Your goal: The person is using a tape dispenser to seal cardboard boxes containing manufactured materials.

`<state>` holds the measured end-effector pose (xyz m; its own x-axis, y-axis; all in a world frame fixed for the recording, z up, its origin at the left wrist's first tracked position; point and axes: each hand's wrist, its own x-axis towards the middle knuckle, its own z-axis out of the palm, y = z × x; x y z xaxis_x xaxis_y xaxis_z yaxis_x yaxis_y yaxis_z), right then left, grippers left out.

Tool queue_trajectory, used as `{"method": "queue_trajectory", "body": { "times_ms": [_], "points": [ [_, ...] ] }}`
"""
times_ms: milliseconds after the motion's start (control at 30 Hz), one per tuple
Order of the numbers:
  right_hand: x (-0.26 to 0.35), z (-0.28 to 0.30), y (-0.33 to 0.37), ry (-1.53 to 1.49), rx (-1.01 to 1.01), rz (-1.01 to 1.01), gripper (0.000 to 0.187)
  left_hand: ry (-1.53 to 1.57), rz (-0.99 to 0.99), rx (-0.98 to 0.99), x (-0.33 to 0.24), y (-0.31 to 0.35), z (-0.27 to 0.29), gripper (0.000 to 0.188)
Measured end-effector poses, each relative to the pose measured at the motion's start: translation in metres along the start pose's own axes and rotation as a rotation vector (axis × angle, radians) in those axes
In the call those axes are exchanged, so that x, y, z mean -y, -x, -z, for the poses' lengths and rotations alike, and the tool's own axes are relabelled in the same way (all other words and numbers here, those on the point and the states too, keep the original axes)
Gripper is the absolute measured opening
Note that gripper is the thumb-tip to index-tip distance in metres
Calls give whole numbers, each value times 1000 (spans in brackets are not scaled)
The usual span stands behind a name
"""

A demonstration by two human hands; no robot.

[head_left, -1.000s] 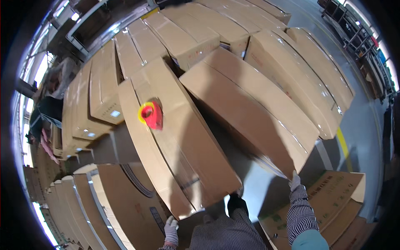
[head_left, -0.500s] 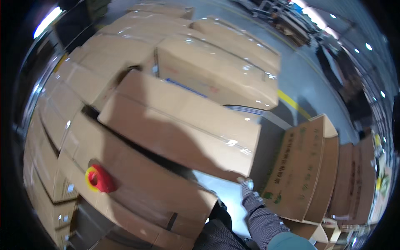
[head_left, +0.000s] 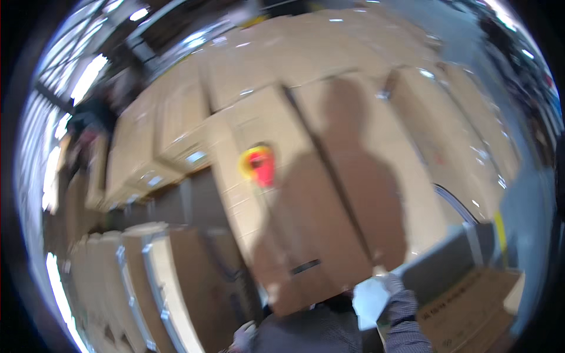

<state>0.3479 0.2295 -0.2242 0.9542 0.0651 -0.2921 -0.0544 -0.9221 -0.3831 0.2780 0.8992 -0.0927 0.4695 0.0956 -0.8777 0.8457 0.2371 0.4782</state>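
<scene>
My right hand (head_left: 388, 280), in a pale glove, is at the near end of a long closed cardboard box (head_left: 379, 176) and seems to touch its edge. Blur hides how its fingers are bent. Low in the view, my left hand (head_left: 244, 336) hangs beside my body, left of a second long cardboard box (head_left: 318, 235); its fingers are smeared. A red and yellow tape dispenser (head_left: 263, 166) lies on top of that second box. A narrow dark gap runs between the two boxes. My shadow falls across both.
Many closed cartons (head_left: 253, 65) stand packed together beyond. At left, several upright flattened or open cartons (head_left: 176, 276) lean in a row. An open carton (head_left: 471, 309) with green print stands at lower right, near a yellow floor line (head_left: 501, 229).
My view has swung left, so the boxes appear farther right. The gap between the two long boxes looks narrower at the near end. My left hand has come into view.
</scene>
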Motion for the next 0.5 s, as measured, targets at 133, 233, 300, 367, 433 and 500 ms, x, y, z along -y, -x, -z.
{"method": "queue_trajectory", "body": {
  "times_ms": [133, 233, 300, 367, 433, 500],
  "points": [
    [54, 71, -70, -343, -356, -289, 42, -848, -374, -162, 132, 15, 52, 33],
    [131, 117, -135, -806, -214, -292, 46, 18, 45, -241, 138, 52, -20, 40],
    [216, 159, -178, -579, -176, -8, 52, 40, 3, -265, 126, 87, -28, 42],
    [256, 178, -241, -238, -248, 245, 61, 102, -18, -191, 87, 121, -19, 44],
    [267, 183, -337, 252, -315, 412, 76, 198, -56, -221, 76, 147, 16, 44],
    [305, 215, -409, 863, -112, 286, 71, 270, -124, -287, 97, 161, 52, 42]
  ]
}}
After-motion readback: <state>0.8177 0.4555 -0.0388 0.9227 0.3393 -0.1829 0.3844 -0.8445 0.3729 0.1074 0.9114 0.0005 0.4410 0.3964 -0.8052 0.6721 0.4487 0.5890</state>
